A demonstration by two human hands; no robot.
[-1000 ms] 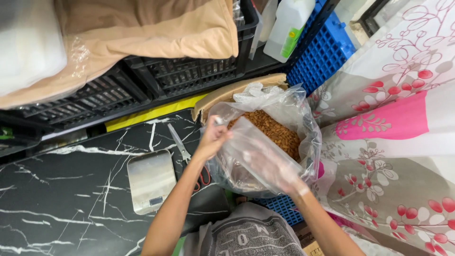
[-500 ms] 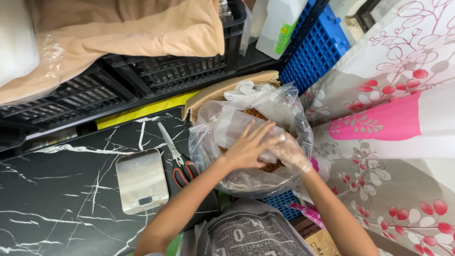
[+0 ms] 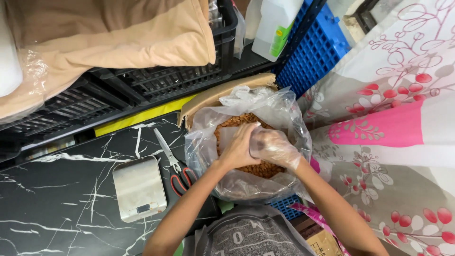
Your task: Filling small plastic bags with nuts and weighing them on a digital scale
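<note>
Clear plastic bag [image 3: 246, 142] of brown nuts [image 3: 258, 168] is seen open in a cardboard box [image 3: 213, 97]. Left hand [image 3: 239, 148], bare, is closed on the thin plastic glove covering the right hand [image 3: 274, 148], directly above the nuts. Right-hand fingers are loosely curled, gripping nothing. Scissors [image 3: 173, 163] and scale [image 3: 139, 188] lie just left.

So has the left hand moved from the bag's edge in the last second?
Yes. The left hand has gone from the near-left rim of the clear plastic bag, on the scissors side, right and inward over the brown contents, beside the gloved right hand.
</note>
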